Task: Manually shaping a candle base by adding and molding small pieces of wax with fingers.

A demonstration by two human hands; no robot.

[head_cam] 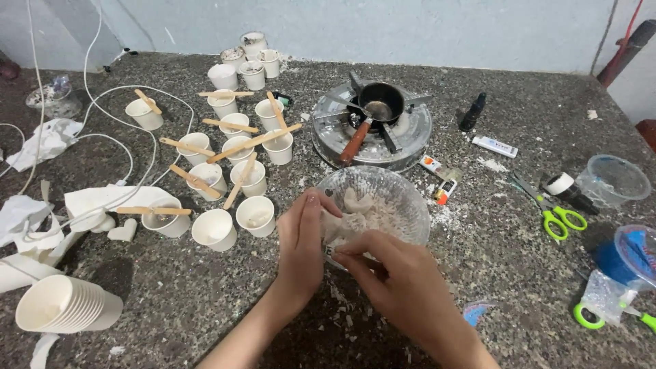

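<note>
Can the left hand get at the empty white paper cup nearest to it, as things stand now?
Probably yes. The left hand rests at the clear glass bowl, and the white paper cup stands just beside it on bare counter, with nothing between them.

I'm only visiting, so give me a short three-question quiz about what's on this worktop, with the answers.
1. True or false: both hands are at the clear bowl of white flakes.
2. What lies across many of the small paper cups?
3. The small dark pot sits on: A) the stove B) the stack of cups C) the green scissors

Key: 1 true, the left hand and right hand meet at its near rim. 2 wooden sticks. 3 A.
</note>
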